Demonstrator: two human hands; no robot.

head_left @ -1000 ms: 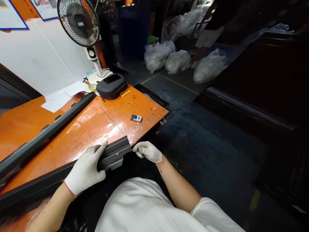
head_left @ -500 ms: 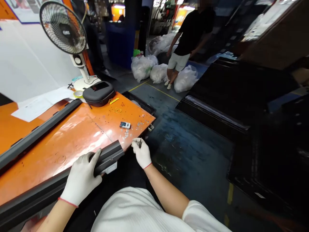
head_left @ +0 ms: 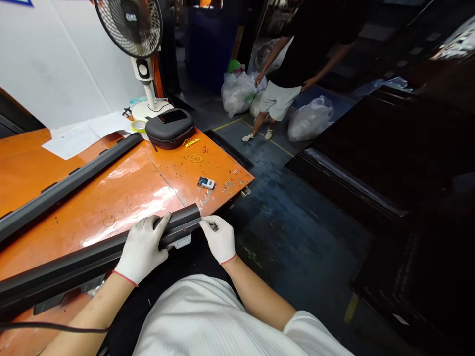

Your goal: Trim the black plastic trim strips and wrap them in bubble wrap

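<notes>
A long dark grey profile bar (head_left: 85, 259) lies along the near side of the orange table (head_left: 122, 198), its right end over the edge. My left hand (head_left: 143, 247), in a white glove with a red cuff, is wrapped round the bar close to that end. At the bar's end is my right hand (head_left: 221, 240), also gloved, fingers pinched together. Something small and dark shows between these fingers; I cannot make out what it is. A light grey piece (head_left: 182, 242) sticks out under the bar.
A second bar (head_left: 70, 183) lies farther back. Beyond are a black case (head_left: 169, 133), a fan (head_left: 144, 69), tape (head_left: 138, 126), a small white-and-dark box (head_left: 206, 183) and scraps. A person (head_left: 282, 94) stands among plastic bags (head_left: 237, 94). A black cable (head_left: 55, 326) crosses my left forearm.
My right hand has come from beside the table corner to the bar's end. My left hand keeps its hold on the bar. The person has stepped nearer, and the view has shifted.
</notes>
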